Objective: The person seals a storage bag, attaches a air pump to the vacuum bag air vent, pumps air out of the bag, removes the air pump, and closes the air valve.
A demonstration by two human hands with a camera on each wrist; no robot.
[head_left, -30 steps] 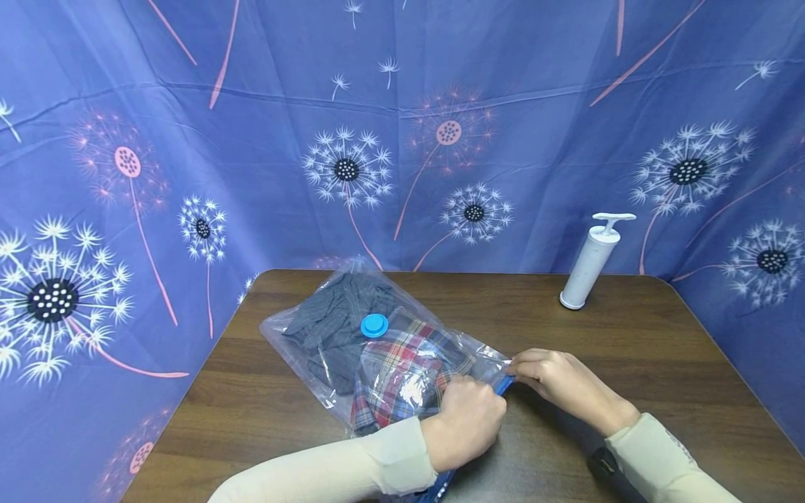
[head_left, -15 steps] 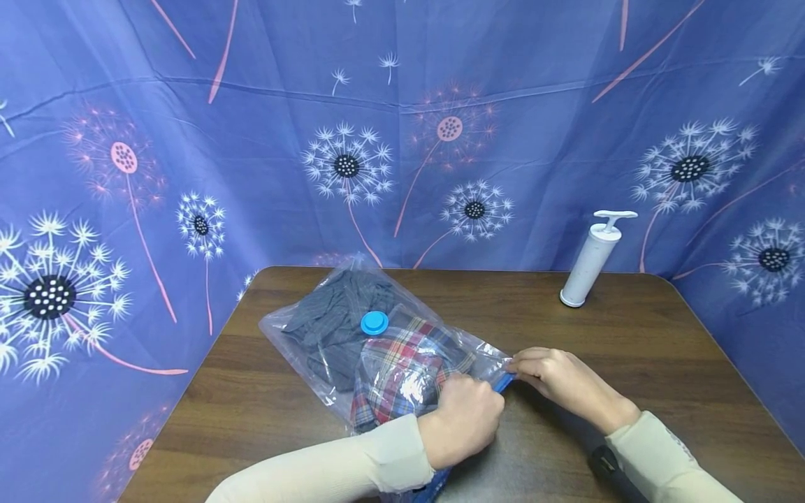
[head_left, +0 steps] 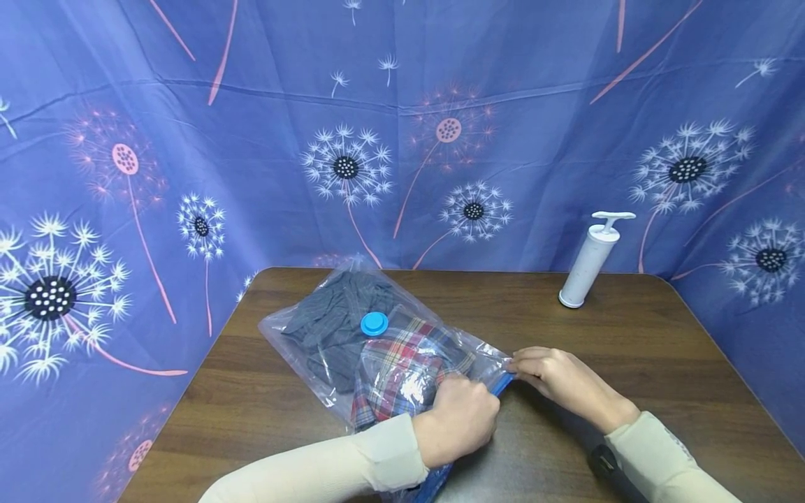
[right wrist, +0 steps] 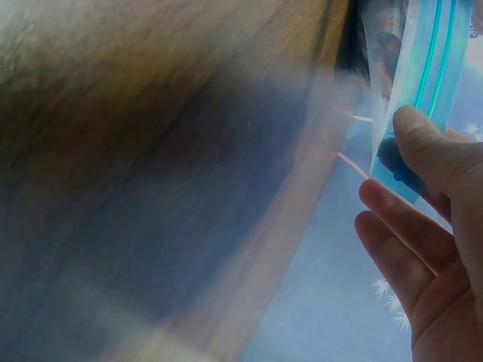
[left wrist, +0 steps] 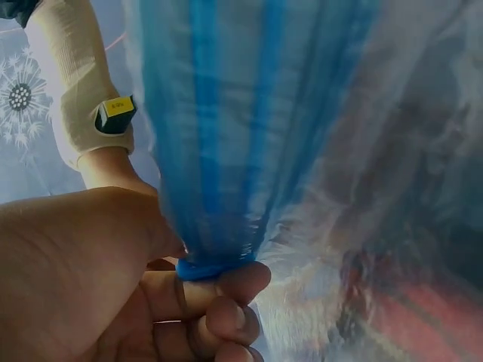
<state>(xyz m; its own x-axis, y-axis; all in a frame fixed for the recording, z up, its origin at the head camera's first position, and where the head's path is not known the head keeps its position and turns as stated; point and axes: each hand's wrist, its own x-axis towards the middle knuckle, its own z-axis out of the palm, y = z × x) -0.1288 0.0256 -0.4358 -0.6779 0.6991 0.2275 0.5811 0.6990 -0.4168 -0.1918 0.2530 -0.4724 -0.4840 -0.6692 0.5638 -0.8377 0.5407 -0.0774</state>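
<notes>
A clear vacuum storage bag (head_left: 327, 384) lies on the table with a round blue valve cap (head_left: 374, 323) on top. Inside are a dark grey garment (head_left: 330, 339) and a red plaid one (head_left: 402, 356). A blue zip seal (head_left: 434, 482) runs along the bag's near right edge. My left hand (head_left: 458, 423) pinches this seal partway along; in the left wrist view the blue strip (left wrist: 234, 136) narrows into the fingers. My right hand (head_left: 560, 381) pinches the seal's far corner between thumb and fingers, with two other fingers held apart from it in the right wrist view.
A white hand pump (head_left: 590, 265) with a T-handle stands at the back right of the brown wooden table (head_left: 666, 391). Behind the table hangs a blue dandelion-print cloth (head_left: 534, 140).
My left hand has slid a little along the seal, down and to the left, away from the right hand. The right hand stays at the corner, and the bag lies almost unmoved.
</notes>
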